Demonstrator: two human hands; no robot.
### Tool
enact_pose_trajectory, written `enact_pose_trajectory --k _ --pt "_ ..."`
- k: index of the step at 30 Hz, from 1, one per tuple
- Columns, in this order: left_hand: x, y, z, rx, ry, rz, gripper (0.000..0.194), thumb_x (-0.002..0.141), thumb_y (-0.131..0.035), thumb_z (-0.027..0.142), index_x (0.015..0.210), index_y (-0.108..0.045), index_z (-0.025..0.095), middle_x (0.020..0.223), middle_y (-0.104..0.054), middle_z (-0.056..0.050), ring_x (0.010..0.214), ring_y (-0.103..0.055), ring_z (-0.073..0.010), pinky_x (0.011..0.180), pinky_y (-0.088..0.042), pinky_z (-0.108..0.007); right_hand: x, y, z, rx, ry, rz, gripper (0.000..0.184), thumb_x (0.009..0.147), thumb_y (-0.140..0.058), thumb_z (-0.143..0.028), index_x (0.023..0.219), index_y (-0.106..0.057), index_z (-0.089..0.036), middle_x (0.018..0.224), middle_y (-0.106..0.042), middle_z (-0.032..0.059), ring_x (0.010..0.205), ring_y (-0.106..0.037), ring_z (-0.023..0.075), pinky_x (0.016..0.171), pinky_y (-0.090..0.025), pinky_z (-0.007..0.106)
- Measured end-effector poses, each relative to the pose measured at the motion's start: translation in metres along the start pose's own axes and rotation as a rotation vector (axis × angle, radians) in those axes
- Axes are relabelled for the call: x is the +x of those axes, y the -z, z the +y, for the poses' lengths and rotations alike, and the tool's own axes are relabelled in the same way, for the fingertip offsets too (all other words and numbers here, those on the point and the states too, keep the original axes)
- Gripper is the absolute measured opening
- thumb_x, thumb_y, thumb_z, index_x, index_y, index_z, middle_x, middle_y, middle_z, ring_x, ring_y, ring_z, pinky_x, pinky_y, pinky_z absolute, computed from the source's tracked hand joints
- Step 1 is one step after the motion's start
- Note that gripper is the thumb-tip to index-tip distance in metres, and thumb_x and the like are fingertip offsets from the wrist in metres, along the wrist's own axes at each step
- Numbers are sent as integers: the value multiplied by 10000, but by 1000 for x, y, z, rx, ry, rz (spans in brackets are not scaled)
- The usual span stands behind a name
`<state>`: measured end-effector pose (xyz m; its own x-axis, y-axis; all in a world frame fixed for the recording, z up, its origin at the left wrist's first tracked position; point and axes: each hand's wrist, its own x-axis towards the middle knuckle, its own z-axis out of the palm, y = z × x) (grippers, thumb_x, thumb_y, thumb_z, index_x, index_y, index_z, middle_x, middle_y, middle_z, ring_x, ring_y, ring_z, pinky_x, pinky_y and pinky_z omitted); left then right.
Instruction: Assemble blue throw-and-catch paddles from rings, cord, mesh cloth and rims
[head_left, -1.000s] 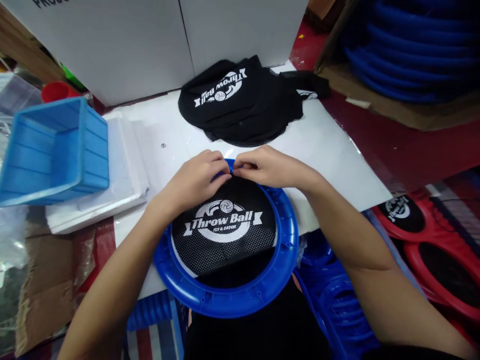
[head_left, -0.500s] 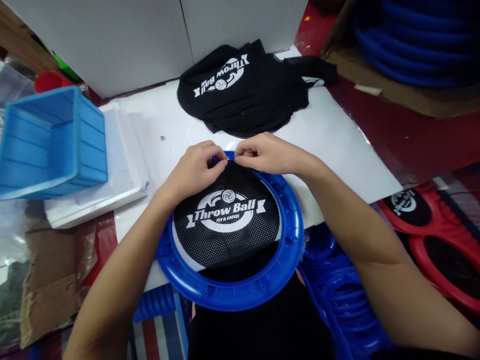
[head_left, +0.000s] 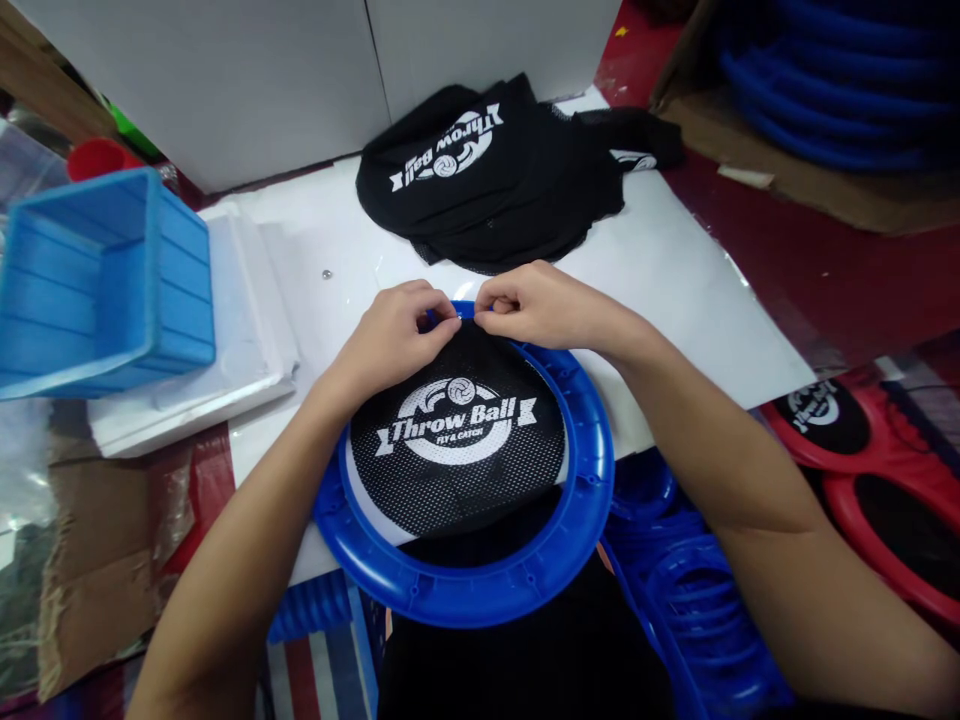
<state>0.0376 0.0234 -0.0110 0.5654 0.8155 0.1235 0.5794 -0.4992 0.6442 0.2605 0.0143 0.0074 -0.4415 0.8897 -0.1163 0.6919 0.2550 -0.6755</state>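
Note:
A blue plastic ring (head_left: pixel 480 595) rests on the near edge of the white table, tilted toward my body. Across its opening lies a black mesh fabric disc (head_left: pixel 457 490) printed "Throw Ball"; its lower edge hangs free of the ring, leaving a dark gap. At the ring's far rim my left hand (head_left: pixel 409 335) pinches the fabric's top edge between thumb and fingers. Just right of it, my right hand (head_left: pixel 529 305) is closed in a pinch on the same edge. A small shiny spot shows between the fingertips.
More black printed fabric pieces (head_left: pixel 487 190) lie in a pile at the back. A blue bin (head_left: pixel 180 270) stands on white foam at left. A small metal piece (head_left: pixel 327 274) sits on the table (head_left: pixel 300 235). Blue rings (head_left: pixel 832 100) are stacked far right; red frames (head_left: pixel 892 520) lie below.
Both hands keep their pinch on the fabric's top edge with barely any movement. The view has shifted very slightly.

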Motion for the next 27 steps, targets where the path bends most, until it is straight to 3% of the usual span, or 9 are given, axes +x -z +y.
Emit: enact_pose_trajectory --k 12,17,23,27 --pt "17 14 10 32 111 -182 120 863 -663 211 821 -770 178 831 -719 -36 762 -611 -169 762 -458 -324 -1 0 -1 6 16 2 110 777 -610 -143 777 -720 -141 575 -491 -67 598 -405 94 650 -289 291" --pt "41 28 14 131 222 -432 116 825 -689 240 832 -800 204 752 -711 -30 729 -612 -188 733 -435 -324 2 2 3 -56 105 -29 102 784 -610 -137 768 -710 -151 600 -496 -66 598 -396 92 644 -282 283" --pt "68 41 28 299 293 -641 125 783 -705 313 811 -785 220 729 -714 -39 707 -616 -210 681 -399 -320 -3 6 -10 -267 112 -78 128 849 -605 -134 840 -731 -147 691 -596 -5 635 -455 117 655 -291 290" --pt "79 39 40 430 289 -704 126 727 -727 330 747 -759 209 636 -663 -36 672 -614 -210 677 -421 -319 -9 9 -26 -500 59 -106 226 928 -573 -180 1030 -774 -167 813 -698 61 660 -505 155 646 -248 325"
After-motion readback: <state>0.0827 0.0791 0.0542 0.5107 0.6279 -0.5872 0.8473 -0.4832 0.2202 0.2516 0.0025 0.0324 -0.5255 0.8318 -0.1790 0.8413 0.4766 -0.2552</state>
